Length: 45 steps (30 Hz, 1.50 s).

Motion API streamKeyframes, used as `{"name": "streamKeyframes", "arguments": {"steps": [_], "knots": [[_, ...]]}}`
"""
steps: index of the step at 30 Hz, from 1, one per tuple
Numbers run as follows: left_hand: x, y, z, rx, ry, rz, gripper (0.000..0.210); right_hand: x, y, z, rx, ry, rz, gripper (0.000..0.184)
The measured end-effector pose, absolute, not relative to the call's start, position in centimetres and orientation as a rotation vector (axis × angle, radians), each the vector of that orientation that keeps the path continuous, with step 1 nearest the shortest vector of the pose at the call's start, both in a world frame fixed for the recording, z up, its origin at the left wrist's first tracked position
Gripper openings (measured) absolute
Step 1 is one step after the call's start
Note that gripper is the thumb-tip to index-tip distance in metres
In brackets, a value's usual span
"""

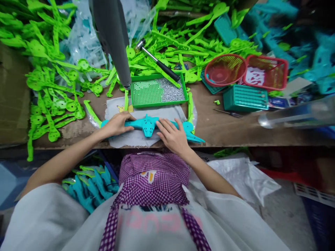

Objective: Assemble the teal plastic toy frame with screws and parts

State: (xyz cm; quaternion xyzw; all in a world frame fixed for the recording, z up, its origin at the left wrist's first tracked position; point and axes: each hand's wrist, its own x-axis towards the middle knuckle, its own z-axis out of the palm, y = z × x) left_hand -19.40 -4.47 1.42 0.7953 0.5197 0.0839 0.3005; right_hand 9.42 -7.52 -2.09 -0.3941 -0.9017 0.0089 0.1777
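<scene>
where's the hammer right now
In the head view the hammer lies at the back of the bench, slanting across the green parts, its black handle end resting over the far rim of the green tray.

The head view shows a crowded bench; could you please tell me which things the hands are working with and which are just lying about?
In hand:
- left hand and right hand, both pressing on the teal plastic toy
- cloth under it

Lying about:
- green tray of small screws
- hammer
- red baskets
- loose green parts
</scene>
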Motion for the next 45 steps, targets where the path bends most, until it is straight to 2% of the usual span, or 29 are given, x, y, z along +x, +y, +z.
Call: {"name": "streamKeyframes", "arguments": {"steps": [5, 17, 23, 28, 32, 37, 41, 45], "knots": [[-19.1, -5.2, 1.2, 2.113, 1.418, 0.206, 0.034, 7.5, -8.2, -1.9, -0.852, -2.649, 0.054, 0.043], [-18.4, -4.7, 1.0, 2.093, 1.336, 0.249, 0.030, 7.4, -8.2, -3.5, -0.879, -2.623, 0.313, 0.043], [-18.7, -4.9, 0.0, 2.223, 1.271, 0.280, 0.025, 7.4, -8.0, -1.5, -0.966, -2.616, 0.494, 0.039], [-18.6, -5.0, 0.0, 2.226, 1.279, 0.281, 0.025, 5.9, -6.6, 2.2, -1.075, -2.602, 0.722, 0.032], [-18.4, -5.0, 0.4, 2.214, 1.301, 0.280, 0.028, 6.8, -4.3, 4.3, -1.098, -2.315, 0.821, 0.032], [-18.3, -4.8, 0.5, 2.186, 1.311, 0.289, 0.030, 14.7, -4.5, 3.9, -1.383, -1.908, 0.715, 0.030], [-18.2, -4.7, 0.4, 2.166, 1.318, 0.278, 0.028, 15.6, -2.6, 5.5, -1.333, -1.722, 0.644, 0.047], [-18.1, -4.8, 0.5, 2.152, 1.359, 0.263, 0.030, 7.3, 4.8, 8.5, -0.914, -1.821, 0.750, 0.075]]}}
